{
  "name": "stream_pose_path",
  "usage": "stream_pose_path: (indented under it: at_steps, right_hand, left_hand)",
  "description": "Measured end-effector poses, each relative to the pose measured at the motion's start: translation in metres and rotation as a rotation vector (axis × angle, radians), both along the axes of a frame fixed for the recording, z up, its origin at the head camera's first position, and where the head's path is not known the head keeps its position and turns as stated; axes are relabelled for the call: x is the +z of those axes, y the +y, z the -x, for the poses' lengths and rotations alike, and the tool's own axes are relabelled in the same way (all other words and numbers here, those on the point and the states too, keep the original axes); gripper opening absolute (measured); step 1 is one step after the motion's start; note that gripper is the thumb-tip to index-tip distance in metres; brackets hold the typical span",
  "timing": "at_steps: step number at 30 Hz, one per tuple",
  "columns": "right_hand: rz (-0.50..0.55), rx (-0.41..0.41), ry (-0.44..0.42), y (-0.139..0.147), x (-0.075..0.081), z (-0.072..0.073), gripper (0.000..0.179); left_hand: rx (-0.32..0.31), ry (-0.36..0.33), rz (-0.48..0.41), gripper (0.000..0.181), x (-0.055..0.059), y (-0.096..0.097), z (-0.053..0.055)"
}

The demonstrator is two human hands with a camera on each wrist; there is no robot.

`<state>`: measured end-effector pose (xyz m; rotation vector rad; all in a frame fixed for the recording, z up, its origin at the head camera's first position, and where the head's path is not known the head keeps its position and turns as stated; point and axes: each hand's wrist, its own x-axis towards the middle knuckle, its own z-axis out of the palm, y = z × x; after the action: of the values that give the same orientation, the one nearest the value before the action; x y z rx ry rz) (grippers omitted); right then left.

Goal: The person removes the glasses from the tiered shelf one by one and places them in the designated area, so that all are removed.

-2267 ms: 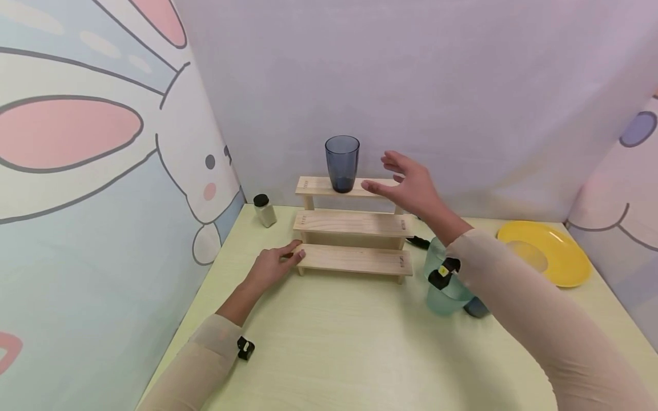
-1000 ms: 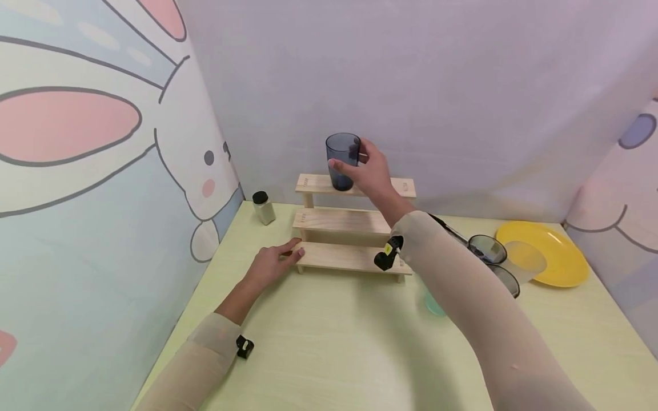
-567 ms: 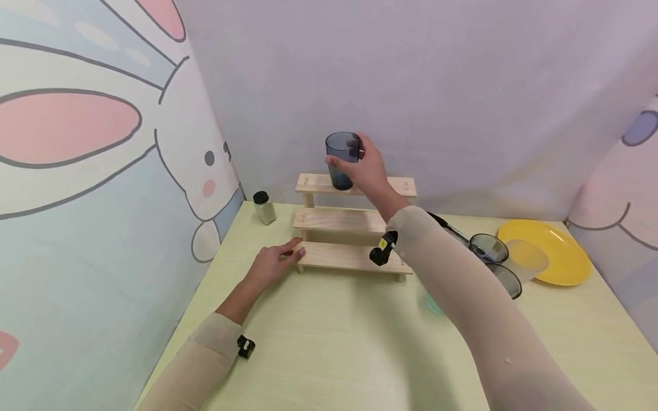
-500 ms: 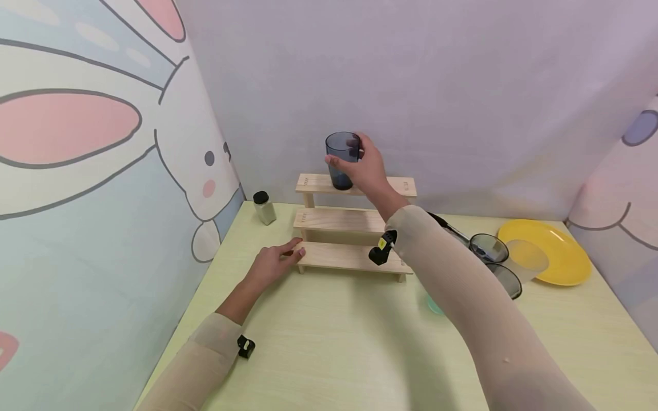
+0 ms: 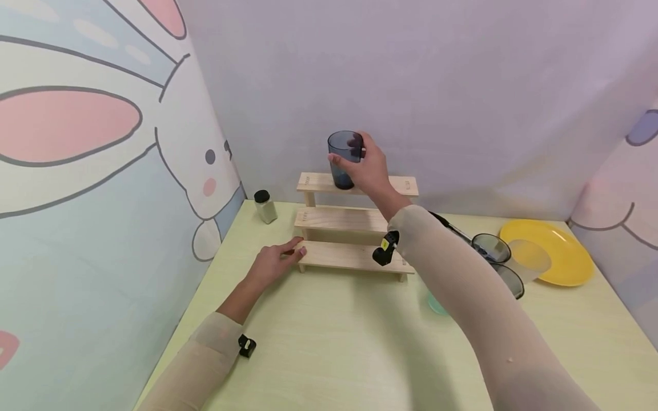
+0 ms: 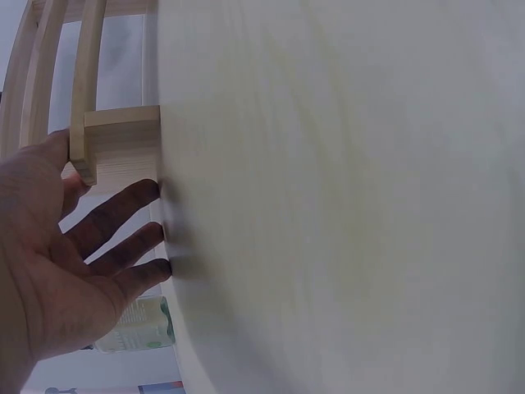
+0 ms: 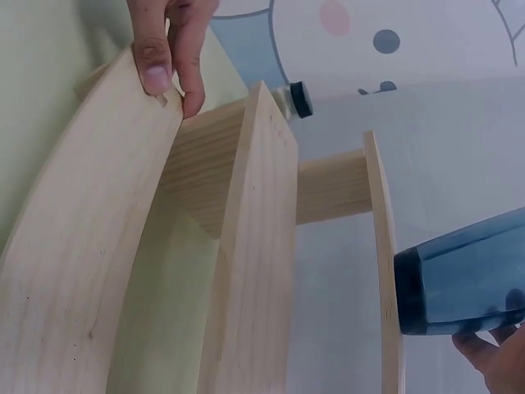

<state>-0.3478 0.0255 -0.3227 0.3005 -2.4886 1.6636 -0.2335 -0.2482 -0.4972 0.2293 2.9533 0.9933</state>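
Note:
A three-step wooden shelf [image 5: 344,220] stands against the back of the table. On its top step is an upright blue see-through cup [image 5: 337,173], its base at the board in the right wrist view. My right hand [image 5: 372,171] grips this cup from the right, thumb across the front and fingers behind. At the lowest step's left end, my left hand [image 5: 271,264] pinches the board between thumb and forefinger. In the left wrist view the other fingers [image 6: 123,215] of that hand spread down to the table.
A small jar with a black lid [image 5: 265,207] stands left of the shelf. On the right are a yellow plate [image 5: 570,260], a frosted cup [image 5: 532,260], dark see-through cups [image 5: 490,249] and a green cup [image 5: 437,303], partly behind the right forearm. A black-handled utensil [image 5: 447,224] lies there.
My right hand has come in from the right and closed round the blue cup, which stays at the top step. My left hand keeps its hold on the lowest step.

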Motion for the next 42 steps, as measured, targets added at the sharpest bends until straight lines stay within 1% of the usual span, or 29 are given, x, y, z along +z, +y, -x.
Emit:
stream_pose_path:
  at_steps: [7, 9, 15, 19, 24, 29, 36, 42]
  right_hand:
    - [-0.005, -0.013, 0.006, 0.004, -0.003, -0.003, 0.085]
    - [-0.009, -0.021, 0.011, 0.005, -0.003, -0.005, 0.081]
    - [-0.012, -0.042, 0.024, 0.009, 0.005, -0.009, 0.071]
    - [-0.013, -0.043, 0.016, 0.015, 0.011, -0.014, 0.075]
    - [-0.005, -0.034, 0.017, 0.028, 0.015, -0.018, 0.079]
    - [-0.001, -0.035, 0.022, 0.044, 0.013, -0.023, 0.083]
    - [-0.025, -0.055, 0.036, 0.065, 0.011, -0.031, 0.080]
    - [-0.040, -0.064, 0.041, 0.083, 0.010, -0.040, 0.079]
  left_hand:
    - [-0.001, -0.013, 0.000, 0.061, -0.001, 0.004, -0.003]
    - [-0.003, -0.016, 0.005, 0.061, -0.001, 0.004, -0.003]
    - [0.013, -0.015, 0.001, 0.060, 0.001, 0.004, -0.005]
    - [0.017, -0.031, -0.001, 0.061, 0.000, 0.004, -0.005]
    - [0.018, -0.025, 0.002, 0.061, -0.001, 0.003, -0.004]
    - [0.015, -0.026, -0.002, 0.061, -0.003, 0.002, -0.003]
    - [0.015, -0.010, -0.003, 0.062, -0.004, 0.001, -0.002]
    - [0.015, -0.007, -0.005, 0.062, -0.002, 0.002, -0.004]
